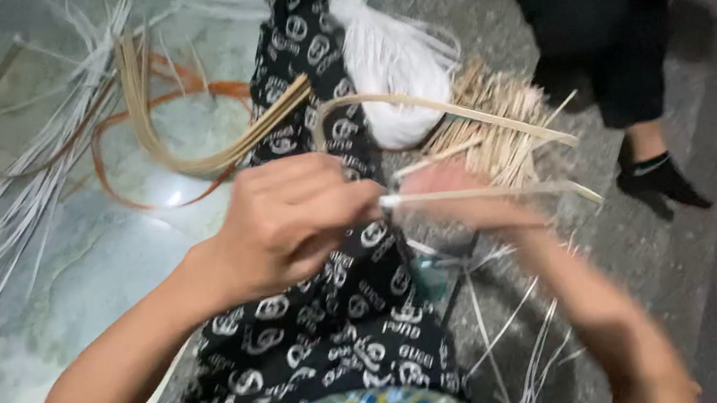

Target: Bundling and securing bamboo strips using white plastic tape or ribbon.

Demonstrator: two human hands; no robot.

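My left hand (290, 216) is closed around the end of pale bamboo strips (490, 194) that run out to the right. My right hand (459, 205), blurred by motion, grips the same strips just beside the left hand. A longer strip (449, 109) curves up and over both hands. Both hands hover above my leg in black trousers with a white pattern (338, 318).
A bundle of split strips (488, 120) and a white bag (390, 64) lie on the stone floor ahead. Loops of cane and loose strips (147, 119) spread at left. Another person's dark-clothed leg and black-socked foot (658, 180) stand at right. Thin slivers (512, 340) litter the floor.
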